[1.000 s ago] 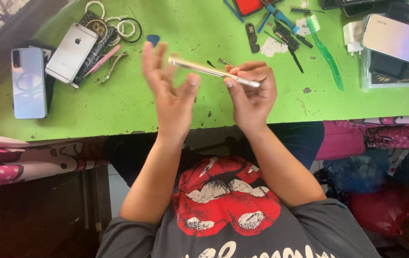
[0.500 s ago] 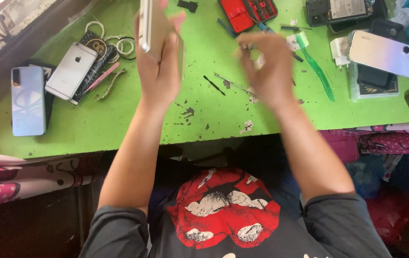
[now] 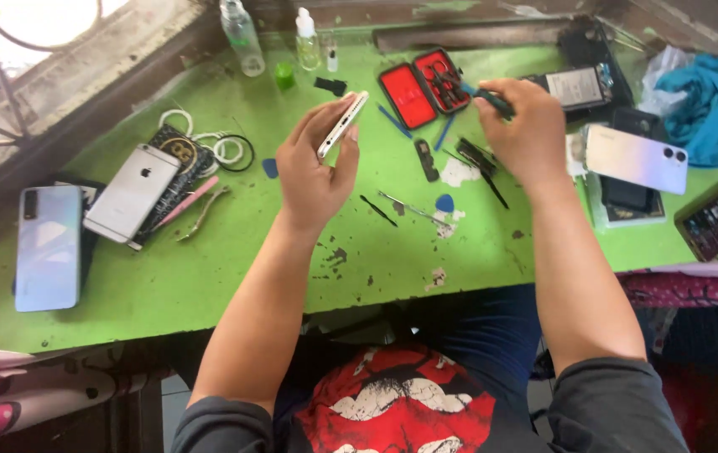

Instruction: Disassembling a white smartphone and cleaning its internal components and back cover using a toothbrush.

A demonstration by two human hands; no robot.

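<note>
Broadly, a green worktable (image 3: 233,277) is filling most of the view, with chipped paint showing near its front edge. At about nine o'clock a pale blue phone (image 3: 49,247) is lying flat face down, and just beside it a silver phone (image 3: 132,194) is resting on a dark patterned case. Toward two o'clock a light pink phone (image 3: 636,158) is lying tilted on the table, near a blue cloth (image 3: 707,92). Near twelve o'clock an open red tool case (image 3: 424,82) is sitting with small tools inside. The left hand (image 3: 313,172) is held up over the middle of the table, fingers curled and thumb pressed in, gripping a thin white phone (image 3: 344,123) by its edges so that the phone is standing on edge, tilted, with its top pointing toward one o'clock. The right hand (image 3: 522,134) is at about one o'clock, closed with fingers bunched together around a dark-handled tool (image 3: 486,99), right beside the red case. Between the two forearms, metal tweezers (image 3: 413,211) and a small blue pick (image 3: 444,203) are lying on the table. A clear bottle (image 3: 240,33) is standing at eleven o'clock.
</note>
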